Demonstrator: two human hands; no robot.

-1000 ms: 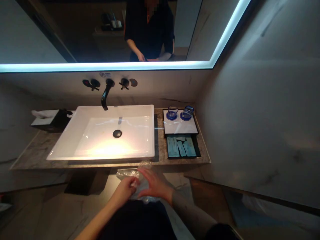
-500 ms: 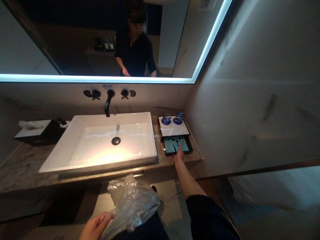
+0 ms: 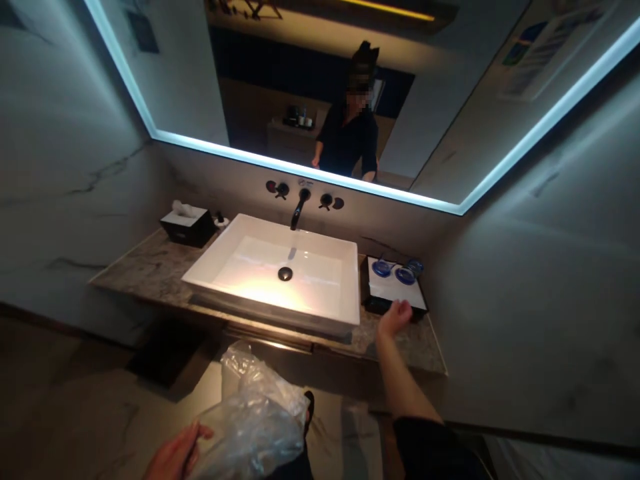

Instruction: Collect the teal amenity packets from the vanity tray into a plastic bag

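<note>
Head view: left hand (image 3: pixel 175 457) holds crumpled plastic bag (image 3: pixel 253 420), long axis upright.

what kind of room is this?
Likely a hotel bathroom: a white vessel sink under a wall-mounted black faucet, a backlit mirror, and an amenity tray with two glasses on the stone counter.

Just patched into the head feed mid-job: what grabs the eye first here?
The glowing white sink at centre, under the light-edged mirror. Right of it, the right hand reaches the black tray carrying two blue-rimmed glasses. At the bottom, the left hand holds a crumpled clear plastic bag.
</note>
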